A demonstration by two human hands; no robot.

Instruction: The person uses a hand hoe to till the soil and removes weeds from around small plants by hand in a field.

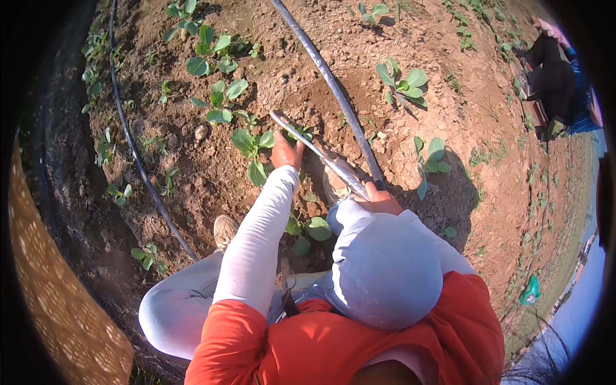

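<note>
My right hand (384, 201) is closed on a long, narrow metal tool (321, 153), seemingly a blade, which slants up and left over the soil. Its tip lies just beyond my left hand (287, 151). That hand is down at the ground, fingers bent and partly hidden, so whether it grips anything does not show. Small green leaves (303, 132) show beside its fingers, partly behind the tool. Touching or nearly touching it on the left is a broad-leaved seedling (251, 147), probably cabbage. Another seedling (308, 228) grows between my legs, under my forearm.
A grey irrigation hose (332, 79) runs down towards my right hand. A thinner black hose (137, 159) curves along the left. More seedlings (406, 86) stand in the dry, clumpy soil. My shoe (225, 231) rests at left. Another person (553, 77) is at far right; a green bag (530, 291) lies lower right.
</note>
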